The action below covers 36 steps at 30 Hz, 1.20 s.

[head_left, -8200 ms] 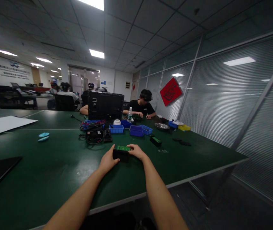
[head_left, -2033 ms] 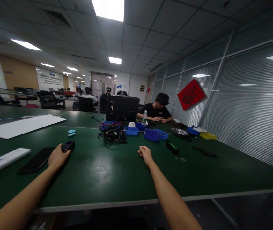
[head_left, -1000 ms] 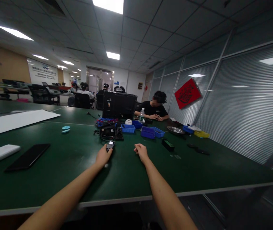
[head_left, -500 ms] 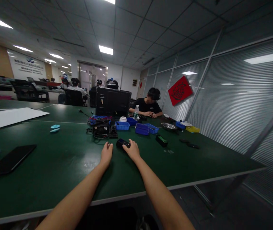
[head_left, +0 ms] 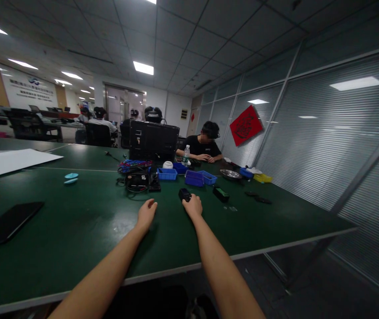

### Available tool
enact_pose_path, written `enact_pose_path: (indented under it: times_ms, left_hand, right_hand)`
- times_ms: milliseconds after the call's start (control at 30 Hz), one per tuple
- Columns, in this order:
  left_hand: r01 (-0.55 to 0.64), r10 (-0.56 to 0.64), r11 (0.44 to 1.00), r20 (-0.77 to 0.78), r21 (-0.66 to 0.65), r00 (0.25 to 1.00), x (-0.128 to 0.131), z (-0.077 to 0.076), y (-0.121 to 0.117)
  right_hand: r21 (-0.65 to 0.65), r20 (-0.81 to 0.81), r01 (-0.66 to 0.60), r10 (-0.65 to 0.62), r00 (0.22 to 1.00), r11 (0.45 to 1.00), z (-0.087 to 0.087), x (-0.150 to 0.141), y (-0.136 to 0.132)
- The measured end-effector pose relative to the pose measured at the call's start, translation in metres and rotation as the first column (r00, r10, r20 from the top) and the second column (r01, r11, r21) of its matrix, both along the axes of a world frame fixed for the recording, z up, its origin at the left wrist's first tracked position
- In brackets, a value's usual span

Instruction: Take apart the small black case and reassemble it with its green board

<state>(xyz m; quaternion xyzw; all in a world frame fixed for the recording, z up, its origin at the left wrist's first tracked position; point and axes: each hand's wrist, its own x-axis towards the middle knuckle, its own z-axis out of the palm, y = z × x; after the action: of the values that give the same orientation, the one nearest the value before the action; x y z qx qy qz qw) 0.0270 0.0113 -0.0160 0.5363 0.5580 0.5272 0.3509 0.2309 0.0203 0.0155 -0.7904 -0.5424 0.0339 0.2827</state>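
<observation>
My right hand (head_left: 194,207) is wrapped round the near end of a small black box-shaped device (head_left: 184,193), whose exact kind I cannot make out. The device is at the green table (head_left: 110,248), its far end showing past my fingers. To its left, my left hand (head_left: 146,212) rests over the tabletop with fingers loosely bent and apart, and nothing shows in it. Right of the device lies a black block with a green face (head_left: 221,193). Small clear pieces (head_left: 232,208) lie nearer to me.
Beyond my hands stand a black power unit (head_left: 137,180) with cables, blue bins (head_left: 167,174), a baseball (head_left: 168,165), a bottle (head_left: 186,155) and a monitor (head_left: 154,141). A metal bowl (head_left: 231,174) is farther right. Another person (head_left: 203,146) sits across the table.
My right hand has moved the black device to the right, away from my left hand, and the device has turned. My left hand stays nearly in place. The view has shifted slightly.
</observation>
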Motion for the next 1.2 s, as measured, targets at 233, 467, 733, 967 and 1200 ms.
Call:
enact_pose_path:
  times_ms: [233,467,733,967,1200]
  left_hand:
    - [0.054,-0.056,0.998,-0.121,-0.019,0.991,0.000,0.010,-0.008]
    - [0.079,-0.081,0.997,-0.228,-0.016,0.970,0.000,0.011,-0.009]
    - [0.085,-0.026,0.981,-0.313,0.175,0.949,0.005,0.010,-0.013]
    - [0.390,-0.083,0.792,-0.551,0.469,0.830,0.009,0.018,-0.028]
    - [0.399,-0.165,0.848,-0.542,0.348,0.824,0.007,0.008,-0.021]
  right_hand:
    - [-0.044,-0.017,0.100,-0.101,0.995,0.994,0.000,0.020,0.001]
    - [0.397,-0.226,0.202,-0.119,0.967,0.895,0.021,0.029,-0.009]
    - [0.367,-0.863,-0.286,0.439,0.251,0.885,0.015,0.011,-0.001]
    - [-0.059,-0.936,-0.733,0.217,0.276,0.678,0.007,0.007,-0.007]
    - [0.124,-0.800,-0.568,0.421,0.427,0.814,0.006,0.014,-0.001]
